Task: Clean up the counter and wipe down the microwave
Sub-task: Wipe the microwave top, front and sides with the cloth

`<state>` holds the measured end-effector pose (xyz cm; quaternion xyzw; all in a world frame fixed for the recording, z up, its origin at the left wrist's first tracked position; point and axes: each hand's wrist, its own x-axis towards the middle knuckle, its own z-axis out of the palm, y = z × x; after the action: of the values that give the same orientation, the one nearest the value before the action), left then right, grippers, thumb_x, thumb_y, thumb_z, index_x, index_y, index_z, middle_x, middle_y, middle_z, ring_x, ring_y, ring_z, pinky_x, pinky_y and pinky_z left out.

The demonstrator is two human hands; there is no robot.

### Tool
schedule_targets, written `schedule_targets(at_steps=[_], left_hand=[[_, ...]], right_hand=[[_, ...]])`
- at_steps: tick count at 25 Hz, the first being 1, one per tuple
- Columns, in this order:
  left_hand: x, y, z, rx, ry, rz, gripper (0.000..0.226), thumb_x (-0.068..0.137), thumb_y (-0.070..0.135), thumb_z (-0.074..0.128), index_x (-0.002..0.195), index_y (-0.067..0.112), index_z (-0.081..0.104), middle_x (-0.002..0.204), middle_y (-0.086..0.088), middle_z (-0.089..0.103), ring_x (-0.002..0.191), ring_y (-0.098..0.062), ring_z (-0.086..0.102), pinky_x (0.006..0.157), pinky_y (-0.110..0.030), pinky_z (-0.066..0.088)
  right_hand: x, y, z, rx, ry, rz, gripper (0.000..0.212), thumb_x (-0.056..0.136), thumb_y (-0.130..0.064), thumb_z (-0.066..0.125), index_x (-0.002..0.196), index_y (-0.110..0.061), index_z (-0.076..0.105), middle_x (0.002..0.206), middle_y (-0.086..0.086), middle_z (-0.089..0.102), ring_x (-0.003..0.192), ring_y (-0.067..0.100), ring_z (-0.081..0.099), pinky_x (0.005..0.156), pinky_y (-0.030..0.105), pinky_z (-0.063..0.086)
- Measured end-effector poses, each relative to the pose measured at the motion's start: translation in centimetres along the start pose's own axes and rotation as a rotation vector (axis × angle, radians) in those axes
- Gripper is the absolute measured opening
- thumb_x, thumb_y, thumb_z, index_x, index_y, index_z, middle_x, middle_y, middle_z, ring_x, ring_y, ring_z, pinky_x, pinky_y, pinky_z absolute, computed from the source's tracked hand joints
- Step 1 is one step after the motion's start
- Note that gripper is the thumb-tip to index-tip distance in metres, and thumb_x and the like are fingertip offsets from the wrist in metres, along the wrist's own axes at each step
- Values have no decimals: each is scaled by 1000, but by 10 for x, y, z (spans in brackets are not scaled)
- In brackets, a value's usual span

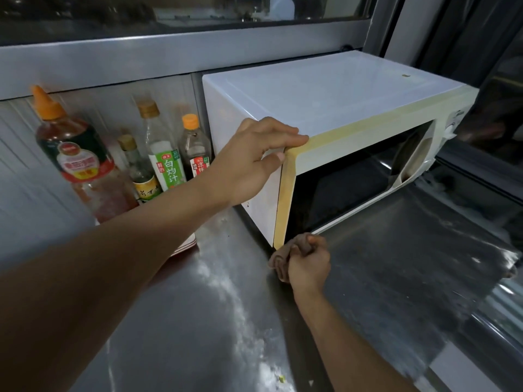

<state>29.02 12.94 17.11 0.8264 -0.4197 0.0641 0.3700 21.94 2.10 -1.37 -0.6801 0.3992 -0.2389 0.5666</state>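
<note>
A white microwave [325,103] with a yellowed door frame and dark window stands on the steel counter [396,278], its door closed. My left hand [254,159] grips its top front left corner, fingers over the top and thumb on the side. My right hand [310,264] holds a bunched brown cloth [280,264] against the counter at the microwave's bottom front left corner.
Several sauce bottles stand left of the microwave against the wall: a large orange-capped one [76,154], a green-labelled one [164,154], a small dark one [195,151]. A pink-edged tray [188,244] sits under them. Crumbs and smears mark the counter. A window ledge runs behind.
</note>
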Motion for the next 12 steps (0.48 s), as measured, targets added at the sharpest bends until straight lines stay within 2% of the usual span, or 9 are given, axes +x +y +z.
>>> schedule_targets(at_steps=[2, 5, 7, 10, 12], left_hand=[[1, -1, -2, -1, -30, 4, 39, 96, 0, 44, 129, 17, 56, 133, -1, 51, 117, -12, 35, 92, 3, 16], [4, 0, -5, 5, -53, 2, 40, 95, -1, 44, 129, 16, 56, 134, -2, 51, 120, -16, 36, 92, 3, 16], [4, 1, -5, 23, -55, -1, 41, 95, -1, 44, 130, 17, 55, 137, -2, 49, 122, -18, 36, 92, 3, 15], [-6, 5, -2, 84, -72, 4, 49, 93, -3, 46, 138, 15, 45, 146, -4, 39, 135, -20, 28, 103, -5, 11], [-13, 13, 2, 120, -103, -6, 56, 91, -4, 47, 143, 14, 36, 152, -3, 29, 142, -19, 18, 109, -10, 4]], right_hand=[[-16, -4, 4, 0, -17, 14, 22, 82, 5, 52, 84, -16, 54, 72, -6, 57, 73, 17, 58, 60, 20, 43], [-32, -10, 4, -29, -90, 60, 20, 84, 3, 57, 84, -17, 56, 78, -7, 57, 83, 16, 58, 76, 26, 47], [-37, -13, -4, -66, -197, 88, 17, 86, -3, 60, 90, -19, 58, 90, -5, 59, 89, 14, 59, 79, 20, 48], [-45, -26, -23, -179, -364, -12, 21, 85, -6, 63, 86, -26, 58, 88, -9, 57, 82, 6, 54, 54, -2, 38], [-48, -40, -39, -234, -384, -133, 21, 83, -3, 65, 90, -23, 61, 87, -9, 56, 82, 5, 52, 51, -7, 33]])
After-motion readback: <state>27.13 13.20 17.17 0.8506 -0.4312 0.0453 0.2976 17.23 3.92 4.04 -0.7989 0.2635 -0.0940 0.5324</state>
